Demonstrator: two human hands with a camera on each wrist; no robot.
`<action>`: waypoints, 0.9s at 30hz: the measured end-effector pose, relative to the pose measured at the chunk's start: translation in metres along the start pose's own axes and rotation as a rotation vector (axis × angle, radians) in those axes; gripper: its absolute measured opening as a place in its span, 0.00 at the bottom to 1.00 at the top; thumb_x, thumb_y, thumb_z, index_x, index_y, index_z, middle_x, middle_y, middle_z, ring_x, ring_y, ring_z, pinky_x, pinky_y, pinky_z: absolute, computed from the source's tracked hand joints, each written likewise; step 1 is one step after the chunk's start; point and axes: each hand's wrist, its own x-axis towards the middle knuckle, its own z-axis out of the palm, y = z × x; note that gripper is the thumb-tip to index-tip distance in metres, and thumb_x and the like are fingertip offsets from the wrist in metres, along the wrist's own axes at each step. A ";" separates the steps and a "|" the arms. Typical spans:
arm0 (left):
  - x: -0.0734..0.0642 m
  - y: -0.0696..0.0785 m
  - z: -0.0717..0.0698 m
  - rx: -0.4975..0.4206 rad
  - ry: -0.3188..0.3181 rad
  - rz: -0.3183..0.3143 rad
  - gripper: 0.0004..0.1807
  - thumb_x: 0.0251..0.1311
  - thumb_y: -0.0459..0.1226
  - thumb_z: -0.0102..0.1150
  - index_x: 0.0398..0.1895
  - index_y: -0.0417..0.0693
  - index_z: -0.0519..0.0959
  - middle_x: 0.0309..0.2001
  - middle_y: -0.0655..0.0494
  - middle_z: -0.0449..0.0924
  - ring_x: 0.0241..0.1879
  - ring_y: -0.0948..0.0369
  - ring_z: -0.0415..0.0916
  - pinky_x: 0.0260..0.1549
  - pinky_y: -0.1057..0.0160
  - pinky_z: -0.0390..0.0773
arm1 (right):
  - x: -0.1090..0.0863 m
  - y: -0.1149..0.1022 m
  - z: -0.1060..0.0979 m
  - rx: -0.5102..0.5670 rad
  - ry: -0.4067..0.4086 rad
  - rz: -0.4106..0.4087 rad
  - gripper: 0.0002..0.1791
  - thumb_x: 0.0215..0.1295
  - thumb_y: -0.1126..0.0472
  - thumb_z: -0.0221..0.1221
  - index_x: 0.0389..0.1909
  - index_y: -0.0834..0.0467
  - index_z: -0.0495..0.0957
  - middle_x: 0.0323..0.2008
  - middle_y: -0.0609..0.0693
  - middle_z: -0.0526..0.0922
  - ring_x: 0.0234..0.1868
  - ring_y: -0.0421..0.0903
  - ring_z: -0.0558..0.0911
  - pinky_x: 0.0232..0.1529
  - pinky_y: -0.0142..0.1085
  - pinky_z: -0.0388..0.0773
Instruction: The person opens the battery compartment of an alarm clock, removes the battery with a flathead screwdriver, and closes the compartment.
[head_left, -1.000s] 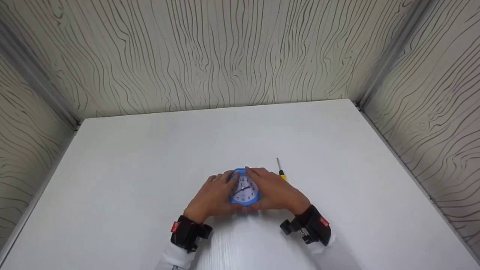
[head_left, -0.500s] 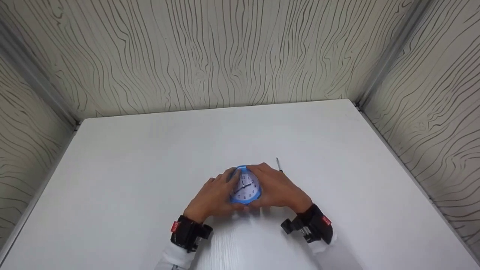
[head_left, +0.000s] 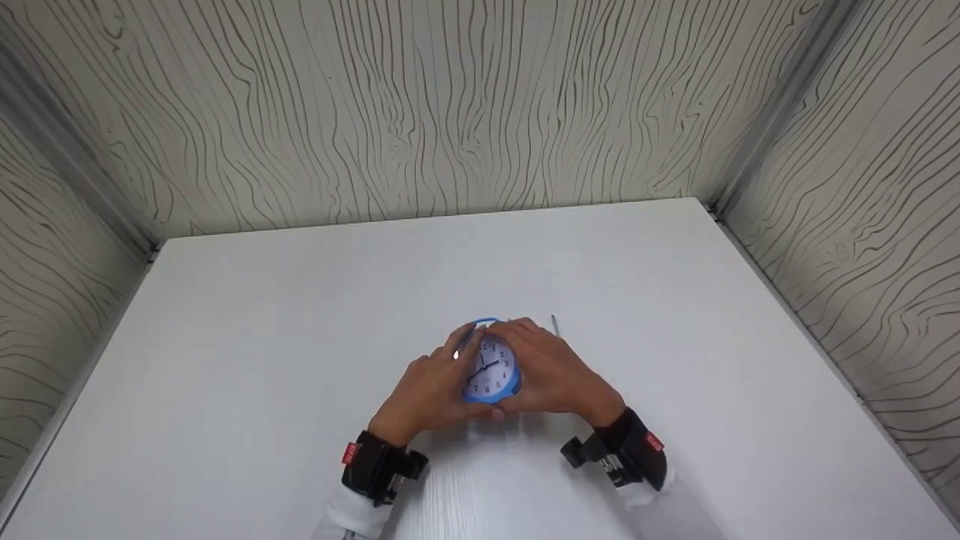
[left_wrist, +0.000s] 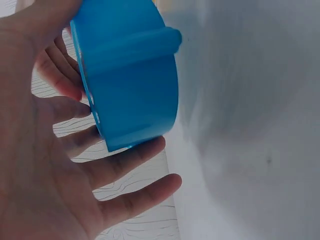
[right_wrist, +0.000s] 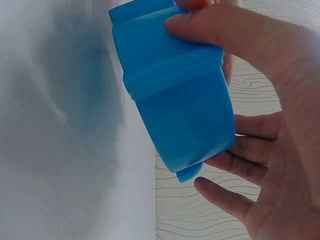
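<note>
A blue alarm clock (head_left: 495, 381) with a white dial and black hands is held between both hands near the front middle of the table. My left hand (head_left: 427, 391) grips its left side, fingers over the upper edge and thumb at the bottom. From the other side my right hand (head_left: 559, 375) grips it in the same way, the two thumbs close together below. Both wrist views show the clock's smooth blue side (left_wrist: 132, 92) with a raised ridge. Just beyond the right hand a screwdriver's metal shaft (head_left: 555, 325) shows; its handle is hidden behind that hand.
The white tabletop (head_left: 300, 315) spreads around the hands. Wood-grain panels (head_left: 450, 112) stand at the back and on both sides, with grey metal posts (head_left: 780, 112) at the corners. Each wrist wears a black camera strap (head_left: 375, 465).
Both hands have shifted the clock slightly away from the person. My right hand now covers the screwdriver's yellow and black handle, which showed a second ago.
</note>
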 end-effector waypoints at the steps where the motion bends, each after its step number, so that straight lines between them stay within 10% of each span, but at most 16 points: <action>1: 0.000 0.001 0.000 -0.006 0.001 0.000 0.61 0.43 0.70 0.64 0.77 0.54 0.51 0.76 0.49 0.54 0.53 0.52 0.77 0.52 0.46 0.79 | 0.000 0.000 0.000 0.004 0.001 0.001 0.52 0.39 0.36 0.73 0.67 0.52 0.65 0.61 0.45 0.75 0.61 0.42 0.71 0.56 0.42 0.79; 27: 0.002 0.004 -0.003 -0.060 -0.015 -0.022 0.56 0.47 0.58 0.70 0.77 0.56 0.51 0.75 0.48 0.53 0.58 0.52 0.74 0.54 0.51 0.80 | 0.000 -0.001 -0.003 0.009 0.012 -0.048 0.34 0.40 0.51 0.74 0.48 0.53 0.69 0.64 0.49 0.72 0.64 0.46 0.67 0.59 0.41 0.78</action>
